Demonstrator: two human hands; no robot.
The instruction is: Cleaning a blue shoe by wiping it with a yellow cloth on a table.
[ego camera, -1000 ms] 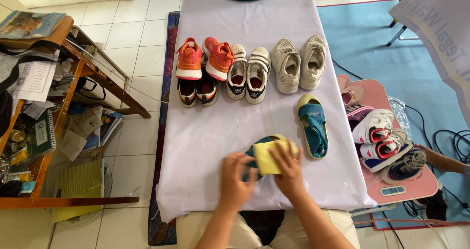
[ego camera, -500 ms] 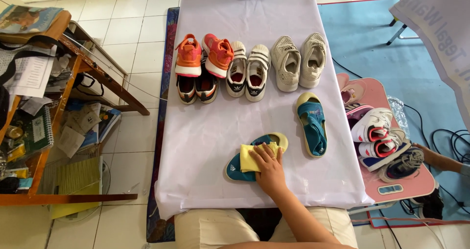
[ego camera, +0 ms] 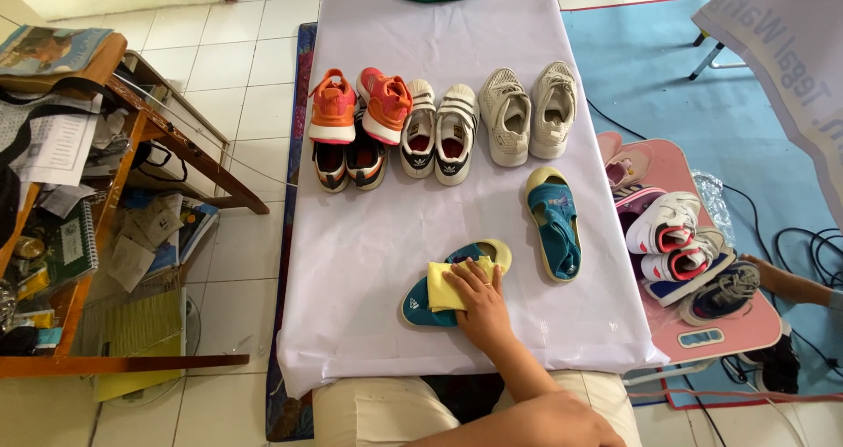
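- Pressing down on a yellow cloth (ego camera: pixel 443 286) with the right hand (ego camera: pixel 479 302), fingers (ego camera: pixel 467 277) spread flat on top of it rather than curled around it, so neither pinched nor clamped.
- Lying under the cloth: a teal slip-on shoe (ego camera: pixel 457 282) with a pale yellow rim, low on the white-covered tabletop (ego camera: pixel 369 236), at about 6 o'clock of the shoe row.
- Running long axis from about 8 o'clock to 2 o'clock; dark rounded end toward 8, yellow-rimmed end toward 2.
- Judging by looks: light, soft fabric upper, flexible sole, likely to slide on the smooth cover unless pinned; best held at the sides of the sole or the rim of the opening.
- Judging the cloth limp and thin, easy to bunch.
- Showing at the bottom edge, around 5 o'clock, only a bent forearm or elbow; left hand not in view, so its fingers cannot be told.
- Resting at 2 o'clock from the held shoe, well apart: the matching teal shoe (ego camera: pixel 553 226), long axis near 12 to 6.
- Lined up at 12 o'clock: orange sneakers (ego camera: pixel 360 106) stacked over a darker pair, white strapped sneakers (ego camera: pixel 439 131), beige mesh sneakers (ego camera: pixel 527 113).
- Sitting at 3 o'clock, off the tabletop: a pink tray (ego camera: pixel 746 328) piled with more shoes, another person's hand (ego camera: pixel 762 271) touching them.
- Standing at 9 o'clock: a cluttered wooden desk (ego camera: pixel 132 104) with papers.
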